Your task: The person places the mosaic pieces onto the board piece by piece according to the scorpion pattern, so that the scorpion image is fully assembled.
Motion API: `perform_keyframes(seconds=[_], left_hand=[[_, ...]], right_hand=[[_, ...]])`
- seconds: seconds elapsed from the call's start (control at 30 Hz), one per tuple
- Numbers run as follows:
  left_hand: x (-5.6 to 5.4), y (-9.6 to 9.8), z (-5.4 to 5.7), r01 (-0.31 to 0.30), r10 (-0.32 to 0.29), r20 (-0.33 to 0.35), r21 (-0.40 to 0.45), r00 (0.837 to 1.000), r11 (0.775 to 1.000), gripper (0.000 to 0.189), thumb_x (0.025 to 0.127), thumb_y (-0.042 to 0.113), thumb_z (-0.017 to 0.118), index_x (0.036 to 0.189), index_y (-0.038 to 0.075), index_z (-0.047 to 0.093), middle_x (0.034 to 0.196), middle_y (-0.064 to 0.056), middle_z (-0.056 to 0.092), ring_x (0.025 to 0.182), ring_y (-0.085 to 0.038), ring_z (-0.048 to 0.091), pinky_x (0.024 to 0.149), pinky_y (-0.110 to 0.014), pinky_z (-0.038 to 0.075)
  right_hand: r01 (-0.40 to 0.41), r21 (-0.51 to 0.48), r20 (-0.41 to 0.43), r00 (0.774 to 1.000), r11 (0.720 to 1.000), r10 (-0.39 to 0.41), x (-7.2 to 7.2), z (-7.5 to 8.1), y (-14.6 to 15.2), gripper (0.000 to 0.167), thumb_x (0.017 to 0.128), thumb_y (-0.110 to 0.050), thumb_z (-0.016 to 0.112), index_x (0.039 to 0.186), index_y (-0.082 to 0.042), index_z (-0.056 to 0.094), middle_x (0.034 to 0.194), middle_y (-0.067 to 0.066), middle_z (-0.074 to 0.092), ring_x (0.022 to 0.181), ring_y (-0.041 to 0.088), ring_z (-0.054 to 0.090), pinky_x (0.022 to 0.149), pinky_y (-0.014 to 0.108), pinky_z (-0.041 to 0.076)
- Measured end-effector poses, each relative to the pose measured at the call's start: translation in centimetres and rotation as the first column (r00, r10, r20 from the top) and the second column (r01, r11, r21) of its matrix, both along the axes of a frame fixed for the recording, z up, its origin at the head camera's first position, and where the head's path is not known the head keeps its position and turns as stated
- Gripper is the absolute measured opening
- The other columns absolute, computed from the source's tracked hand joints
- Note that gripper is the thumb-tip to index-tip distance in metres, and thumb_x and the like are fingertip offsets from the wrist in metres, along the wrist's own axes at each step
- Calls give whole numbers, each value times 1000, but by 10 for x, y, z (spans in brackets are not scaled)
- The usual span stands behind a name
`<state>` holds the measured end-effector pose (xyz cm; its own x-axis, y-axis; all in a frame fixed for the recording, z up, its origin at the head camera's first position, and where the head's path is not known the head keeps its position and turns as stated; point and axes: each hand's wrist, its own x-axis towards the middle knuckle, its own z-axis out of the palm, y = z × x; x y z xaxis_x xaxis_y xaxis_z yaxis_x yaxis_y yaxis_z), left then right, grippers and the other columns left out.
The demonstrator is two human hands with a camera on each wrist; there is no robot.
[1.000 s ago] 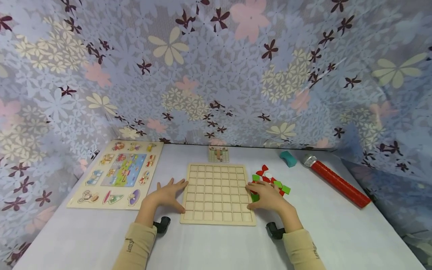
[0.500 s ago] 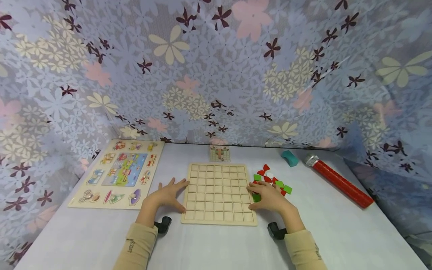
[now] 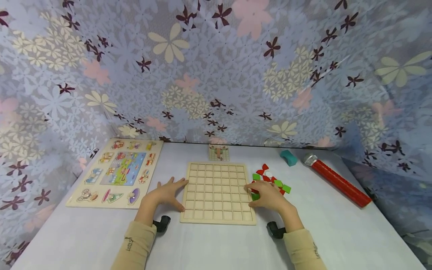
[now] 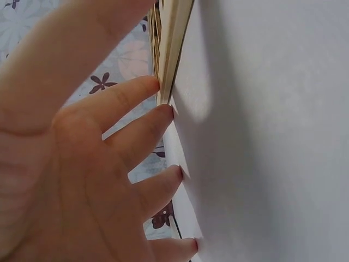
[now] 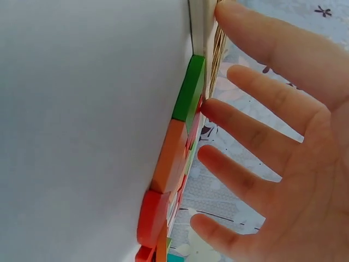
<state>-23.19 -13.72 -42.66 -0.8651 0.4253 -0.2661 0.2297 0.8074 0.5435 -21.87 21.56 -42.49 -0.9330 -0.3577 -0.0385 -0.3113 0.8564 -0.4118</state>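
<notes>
With fingers spread wide and gripping nothing, the left hand and right hand touch opposite edges of one square-gridded wooden board on the white tabletop, while only the right wrist view reveals one orange block between a green block and a red block

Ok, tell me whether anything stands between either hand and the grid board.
Nothing visible does: the left hand and right hand are at opposite edges of the grid board. Loose coloured pieces lie beside its right edge, partly hidden by the right hand in the head view, but leave that hand's thumb unobstructed.
</notes>
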Motion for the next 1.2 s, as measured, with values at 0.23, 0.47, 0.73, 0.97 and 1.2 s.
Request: perform_keyframes(seconds=[0.23, 0.47, 0.73, 0.97, 1.2], left_hand=[[-1, 1, -2, 8, -8, -6, 9, 1000, 1000, 97, 62, 26, 84, 143, 10, 34, 151, -11, 24, 139, -42, 7, 100, -71, -4], [1, 0, -5, 1, -1, 2, -5, 1000, 1000, 98, 61, 27, 85, 144, 11, 34, 151, -11, 24, 139, -42, 7, 100, -71, -4], [-3, 1, -3, 12, -13, -10, -5, 1000, 1000, 98, 62, 27, 84, 144, 11, 33, 152, -11, 24, 139, -42, 6, 99, -72, -4], [-2, 1, -2, 2, -2, -2, -20, 1000, 1000, 97, 62, 26, 84, 144, 11, 34, 151, -10, 24, 139, -41, 7, 100, -72, -4], [-2, -1, -2, 6, -6, -6, -17, 1000, 1000, 97, 62, 25, 84, 144, 11, 34, 151, -11, 24, 139, -42, 8, 99, -72, -3]], right_hand=[[-7, 4, -63, 998, 1000, 7, 2, 3, 6, 57, 70, -20, 80, 123, -10, 60, 122, 11, 60, 117, 34, 49, 92, 64, 33], [39, 29, -143, 989, 999, -34, 0, 7, 15, 47, 76, -21, 75, 119, -8, 63, 119, 13, 61, 117, 38, 48, 91, 68, 29], [102, -15, -151, 983, 995, -104, -13, 8, 37, 44, 79, -19, 71, 119, -3, 61, 117, 19, 61, 109, 39, 53, 84, 62, 36], [146, 6, -89, 986, 989, -145, -32, 12, 53, 42, 84, -16, 65, 123, -3, 58, 125, 23, 55, 116, 43, 47, 87, 67, 32], [134, 84, -80, 989, 987, -128, -53, 10, 57, 30, 85, -12, 64, 114, -5, 64, 122, 23, 56, 114, 44, 47, 87, 67, 33]])
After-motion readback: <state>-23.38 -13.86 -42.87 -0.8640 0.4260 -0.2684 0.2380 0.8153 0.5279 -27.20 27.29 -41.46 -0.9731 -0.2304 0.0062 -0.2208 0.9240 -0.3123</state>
